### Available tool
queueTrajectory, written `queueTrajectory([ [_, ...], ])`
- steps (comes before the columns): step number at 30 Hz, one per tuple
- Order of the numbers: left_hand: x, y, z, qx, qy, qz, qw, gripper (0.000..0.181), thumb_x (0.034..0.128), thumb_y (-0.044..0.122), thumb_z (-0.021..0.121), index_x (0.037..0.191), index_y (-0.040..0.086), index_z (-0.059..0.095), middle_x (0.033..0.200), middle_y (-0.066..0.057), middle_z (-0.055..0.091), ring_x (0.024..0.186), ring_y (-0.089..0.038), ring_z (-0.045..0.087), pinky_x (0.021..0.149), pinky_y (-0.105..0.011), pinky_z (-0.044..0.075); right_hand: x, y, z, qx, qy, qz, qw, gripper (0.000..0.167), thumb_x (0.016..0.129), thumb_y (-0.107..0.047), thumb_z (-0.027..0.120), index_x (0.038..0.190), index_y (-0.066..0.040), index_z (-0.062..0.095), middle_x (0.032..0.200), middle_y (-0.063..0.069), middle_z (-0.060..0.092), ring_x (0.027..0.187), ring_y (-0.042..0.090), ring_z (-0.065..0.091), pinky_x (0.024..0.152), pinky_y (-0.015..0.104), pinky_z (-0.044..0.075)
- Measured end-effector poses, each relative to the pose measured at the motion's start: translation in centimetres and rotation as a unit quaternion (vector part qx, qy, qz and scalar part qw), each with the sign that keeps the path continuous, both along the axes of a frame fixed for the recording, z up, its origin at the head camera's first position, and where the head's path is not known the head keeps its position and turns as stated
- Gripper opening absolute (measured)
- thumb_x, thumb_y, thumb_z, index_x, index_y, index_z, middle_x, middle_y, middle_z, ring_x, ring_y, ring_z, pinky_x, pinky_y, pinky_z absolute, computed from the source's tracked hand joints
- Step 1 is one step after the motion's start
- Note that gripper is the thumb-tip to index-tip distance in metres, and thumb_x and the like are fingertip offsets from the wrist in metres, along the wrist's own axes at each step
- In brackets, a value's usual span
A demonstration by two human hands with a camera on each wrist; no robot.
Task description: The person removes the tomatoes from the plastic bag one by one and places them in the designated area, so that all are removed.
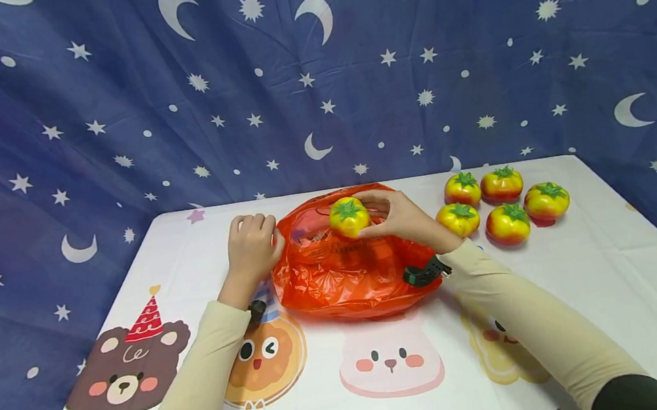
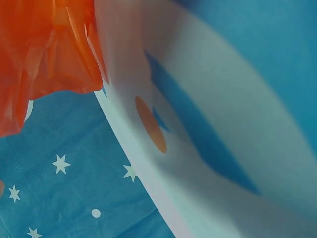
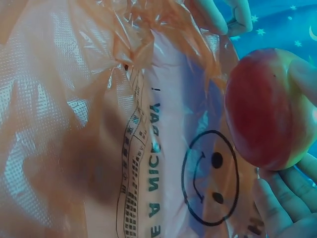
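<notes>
A red plastic bag [image 1: 338,286] lies on the table with its mouth spread wide. At its left rim my left hand [image 1: 252,245] grips the plastic with curled fingers. My right hand [image 1: 394,217] holds a yellow-and-red tomato [image 1: 349,217] with a green leafy top between thumb and fingers, above the bag's mouth. In the right wrist view the tomato [image 3: 267,109] shows its red underside, beside the bag's printed smiley face [image 3: 210,177]. Only an edge of the bag [image 2: 54,54] appears in the left wrist view; the left hand is almost wholly out of that picture.
Several similar tomatoes [image 1: 507,224] sit grouped at the back right of the table, just beyond the right forearm. A white cloth [image 1: 624,305] with cartoon prints covers the table. Behind it hangs a blue curtain [image 1: 352,93] with moons and stars.
</notes>
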State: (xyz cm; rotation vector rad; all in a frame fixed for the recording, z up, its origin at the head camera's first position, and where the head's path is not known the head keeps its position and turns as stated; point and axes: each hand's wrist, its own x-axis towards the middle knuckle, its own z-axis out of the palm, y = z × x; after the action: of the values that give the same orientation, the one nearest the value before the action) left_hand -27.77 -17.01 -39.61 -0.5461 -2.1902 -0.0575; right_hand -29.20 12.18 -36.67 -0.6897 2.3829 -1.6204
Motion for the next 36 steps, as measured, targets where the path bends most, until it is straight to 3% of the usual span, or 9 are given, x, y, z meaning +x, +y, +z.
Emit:
queueTrajectory([
  [6,-0.1,0.0,-0.1,0.002,0.009,-0.004,0.9999,0.010,0.0765,0.012,0.061,0.076,0.002,0.059,0.071,-0.013,0.060,0.070,-0.032,0.058,0.080,-0.045,0.046,0.3,0.6,0.2,-0.019,-0.006,-0.008,0.9998,0.066,0.071,-0.007,0.079,0.131,-0.002,0.051,0.133,0.016,0.055,0.126,0.029,0.051,0.103,0.040,0.042],
  [23,0.0,0.1,-0.1,0.003,0.011,-0.006,0.9999,0.010,0.0780,0.013,0.057,0.076,0.003,0.057,0.070,-0.012,0.059,0.070,-0.032,0.058,0.081,-0.045,0.045,2.5,2.5,1.8,0.024,0.037,-0.048,0.9979,0.064,0.070,-0.014,0.081,0.127,-0.003,0.054,0.128,0.015,0.058,0.121,0.028,0.055,0.103,0.044,0.042],
  [36,-0.1,0.1,-0.2,0.003,0.008,-0.009,0.9999,0.009,0.0771,0.012,0.058,0.076,0.002,0.058,0.071,-0.012,0.060,0.070,-0.032,0.058,0.081,-0.045,0.046,2.9,4.5,2.2,-0.001,0.038,-0.076,0.9964,0.060,0.073,-0.010,0.078,0.125,0.000,0.052,0.128,0.017,0.055,0.122,0.030,0.052,0.103,0.044,0.040],
])
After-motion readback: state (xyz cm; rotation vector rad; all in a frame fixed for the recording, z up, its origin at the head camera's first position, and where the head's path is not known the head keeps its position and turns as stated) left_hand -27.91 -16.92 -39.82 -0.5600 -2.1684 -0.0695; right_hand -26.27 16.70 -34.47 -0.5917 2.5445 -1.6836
